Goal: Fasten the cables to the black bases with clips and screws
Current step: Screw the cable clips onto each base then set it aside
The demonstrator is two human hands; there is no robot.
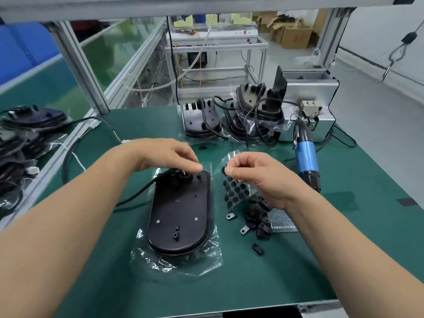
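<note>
A black oval base lies on a clear plastic bag in the middle of the green mat. Its black cable enters at the far left end. My left hand hovers over that far end, thumb and fingertips drawn together; whether anything is between them is not visible. My right hand pinches a small round black pad over a clear sheet of round black pads. A pile of black clips lies right of the base, under my right wrist, with loose clips nearby.
A blue electric screwdriver lies at the right. Stacked bases with cables stand at the back beside a metal feeder box. More bagged bases sit on the left bench beyond an aluminium rail.
</note>
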